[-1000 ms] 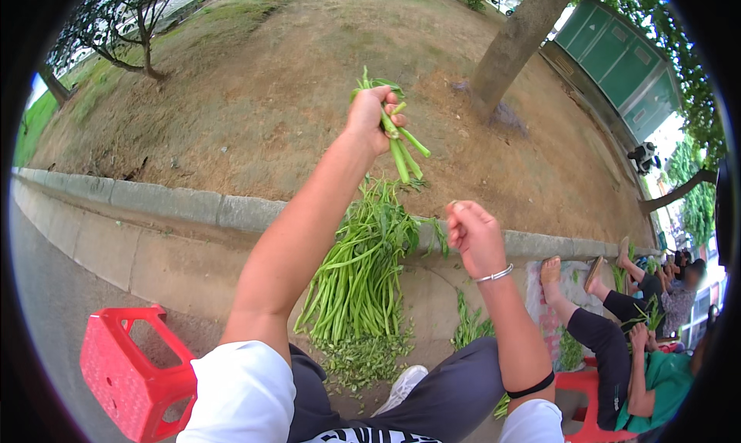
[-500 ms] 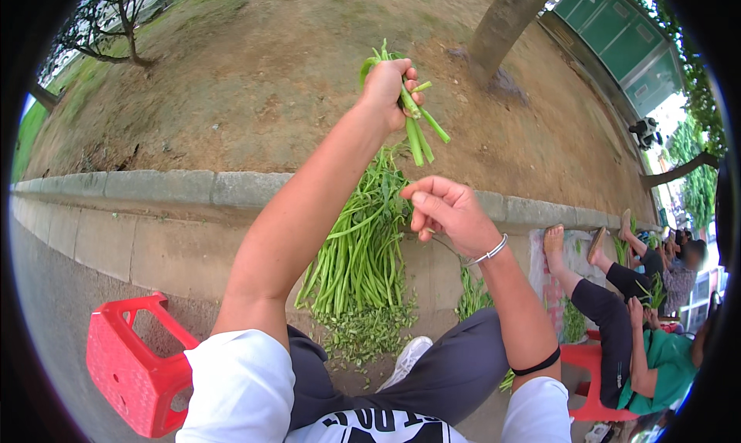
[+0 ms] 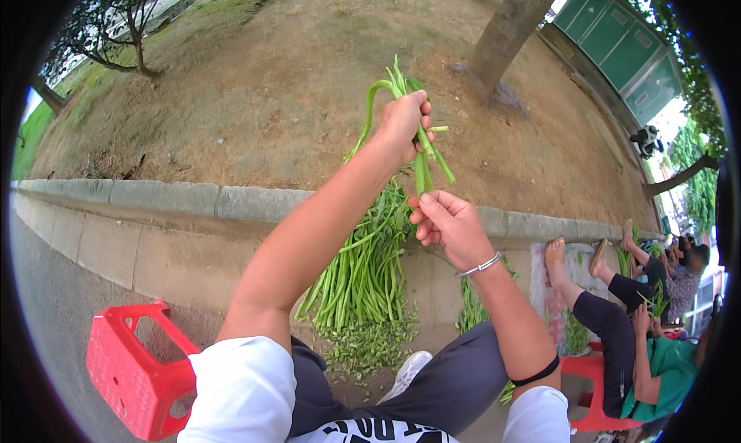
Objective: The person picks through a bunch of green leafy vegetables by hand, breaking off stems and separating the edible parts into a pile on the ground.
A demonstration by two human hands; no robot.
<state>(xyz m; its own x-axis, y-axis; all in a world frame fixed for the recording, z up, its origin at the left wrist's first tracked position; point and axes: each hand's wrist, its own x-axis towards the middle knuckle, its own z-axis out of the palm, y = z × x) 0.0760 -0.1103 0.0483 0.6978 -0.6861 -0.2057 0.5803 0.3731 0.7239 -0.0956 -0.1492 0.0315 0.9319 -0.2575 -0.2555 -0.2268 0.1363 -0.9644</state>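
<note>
My left hand (image 3: 403,125) is raised over the dirt, its fingers wrapped round a small bunch of green vegetable stalks (image 3: 424,169). The tops of the bunch stick up above the fist, one bending over to the left. Below it, the cut ends hang down. My right hand (image 3: 451,225) pinches the tip of the lowest stalk between thumb and fingers. Under both hands a large heap of long green stalks (image 3: 359,277) lies across the kerb, its leafy end at the far side. Short trimmed bits (image 3: 367,346) are scattered at its near end.
A red plastic stool (image 3: 135,366) stands at the left. The stone kerb (image 3: 177,196) runs across, with a tree trunk (image 3: 509,38) beyond. At the right, a person in a green top (image 3: 656,370) sits on a red stool, others farther along. More stalks (image 3: 472,308) lie near my right knee.
My left hand has come down and slightly right with the bunch. My right hand, apart from the stalks before, now has its fingertips on a stalk's end.
</note>
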